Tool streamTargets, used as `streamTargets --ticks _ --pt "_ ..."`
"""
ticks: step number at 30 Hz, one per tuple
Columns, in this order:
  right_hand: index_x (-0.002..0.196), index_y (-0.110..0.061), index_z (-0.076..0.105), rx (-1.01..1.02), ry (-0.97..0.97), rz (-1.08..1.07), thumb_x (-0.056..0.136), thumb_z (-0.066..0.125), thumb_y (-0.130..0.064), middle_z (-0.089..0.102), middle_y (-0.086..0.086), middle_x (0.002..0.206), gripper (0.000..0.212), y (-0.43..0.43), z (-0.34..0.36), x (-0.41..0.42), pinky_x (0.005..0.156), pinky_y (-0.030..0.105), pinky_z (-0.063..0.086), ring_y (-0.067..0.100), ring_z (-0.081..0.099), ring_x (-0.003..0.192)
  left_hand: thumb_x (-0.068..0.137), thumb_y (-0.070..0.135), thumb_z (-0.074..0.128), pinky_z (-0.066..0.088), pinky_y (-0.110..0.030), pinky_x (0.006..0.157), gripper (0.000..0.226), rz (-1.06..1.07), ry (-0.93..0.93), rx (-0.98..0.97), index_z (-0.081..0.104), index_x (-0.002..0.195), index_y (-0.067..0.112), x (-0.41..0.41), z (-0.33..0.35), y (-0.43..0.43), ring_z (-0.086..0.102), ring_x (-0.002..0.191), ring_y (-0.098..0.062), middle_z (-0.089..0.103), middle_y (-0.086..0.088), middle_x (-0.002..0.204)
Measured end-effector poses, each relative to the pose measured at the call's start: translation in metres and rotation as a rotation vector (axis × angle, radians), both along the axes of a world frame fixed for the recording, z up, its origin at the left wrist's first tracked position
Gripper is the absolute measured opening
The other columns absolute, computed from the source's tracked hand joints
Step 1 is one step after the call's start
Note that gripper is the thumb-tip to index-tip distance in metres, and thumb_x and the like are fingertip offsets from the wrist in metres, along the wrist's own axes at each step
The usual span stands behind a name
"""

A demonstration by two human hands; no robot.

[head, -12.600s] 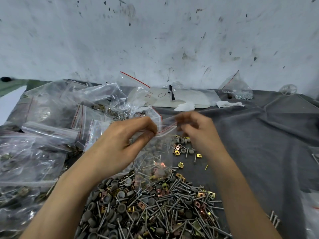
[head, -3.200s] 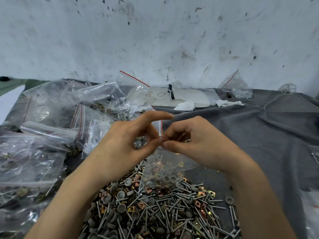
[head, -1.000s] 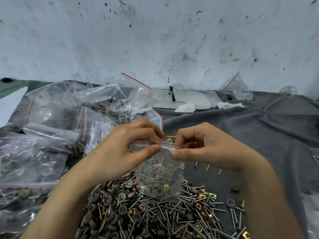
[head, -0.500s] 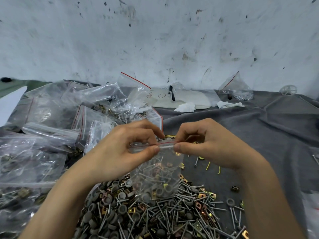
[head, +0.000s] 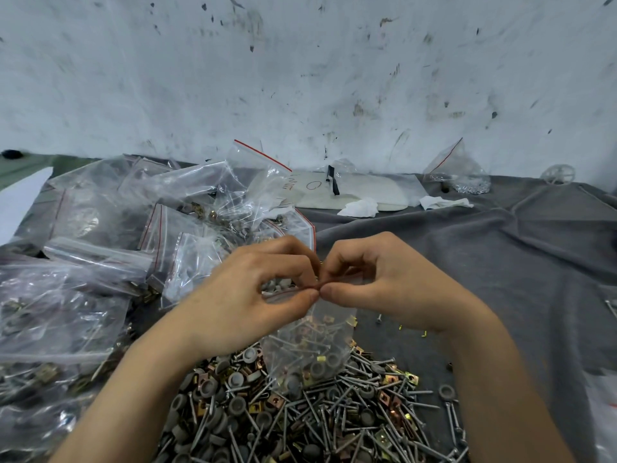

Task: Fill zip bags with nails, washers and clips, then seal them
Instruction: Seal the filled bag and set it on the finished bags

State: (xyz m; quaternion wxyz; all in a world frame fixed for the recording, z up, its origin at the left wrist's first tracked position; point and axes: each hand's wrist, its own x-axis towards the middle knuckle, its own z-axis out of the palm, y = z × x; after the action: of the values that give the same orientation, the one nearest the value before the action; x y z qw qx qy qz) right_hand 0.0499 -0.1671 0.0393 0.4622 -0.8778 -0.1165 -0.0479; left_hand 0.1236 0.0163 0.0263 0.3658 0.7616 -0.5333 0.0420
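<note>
A small clear zip bag (head: 305, 352) holding nails, grey washers and yellow clips hangs above the loose pile of hardware (head: 300, 409). My left hand (head: 247, 302) pinches the bag's red-lined top strip between thumb and forefinger. My right hand (head: 384, 285) pinches the same strip, its fingertips touching those of the left hand at the middle of the seal. The bag's bottom rests on the pile.
Many filled and empty zip bags (head: 110, 262) are heaped at the left. A grey cloth (head: 484, 262) covers the table. At the back lie a white pad (head: 354, 195), crumpled tissues (head: 360, 208) and a bag of small metal parts (head: 464, 175). The wall stands close behind.
Half a second ago my hands were spread apart along the bag's top strip. Now both thumbs and forefingers have come together at its middle, and the bag hangs a little further right.
</note>
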Motion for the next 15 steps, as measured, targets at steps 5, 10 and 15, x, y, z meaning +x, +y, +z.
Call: streamTargets --ticks 5,10,15 --pt "0.077 -0.018 0.068 -0.015 -0.011 0.011 0.081 0.071 -0.005 0.069 -0.002 0.078 0.014 0.0014 0.0009 -0.0004 0.075 0.018 0.049 0.002 0.062 0.076 0.082 0.037 0.056 0.046 -0.032 0.078 0.027 -0.017 -0.021 -0.006 0.067 0.075 0.013 -0.0009 0.0016 0.0001 0.06 0.086 -0.01 0.061 0.007 0.094" --pt "0.077 -0.013 0.068 0.042 0.036 0.0 0.081 0.071 -0.004 0.066 -0.009 0.072 0.011 -0.0024 0.0021 -0.0022 0.066 0.009 0.042 -0.003 0.059 0.068 0.083 0.038 0.055 0.045 -0.031 0.077 0.027 -0.011 -0.033 -0.003 0.066 0.075 0.014 -0.0011 0.0015 -0.0003 0.061 0.085 -0.011 0.062 0.006 0.093" --pt "0.077 -0.011 0.068 -0.047 -0.016 -0.009 0.081 0.071 -0.006 0.065 -0.007 0.07 0.007 -0.0002 0.0014 -0.0019 0.065 0.01 0.041 -0.004 0.056 0.066 0.085 0.043 0.052 0.046 -0.038 0.075 0.022 -0.007 0.012 0.033 0.061 0.077 0.025 -0.0016 0.0011 -0.0008 0.06 0.084 -0.015 0.06 0.005 0.088"
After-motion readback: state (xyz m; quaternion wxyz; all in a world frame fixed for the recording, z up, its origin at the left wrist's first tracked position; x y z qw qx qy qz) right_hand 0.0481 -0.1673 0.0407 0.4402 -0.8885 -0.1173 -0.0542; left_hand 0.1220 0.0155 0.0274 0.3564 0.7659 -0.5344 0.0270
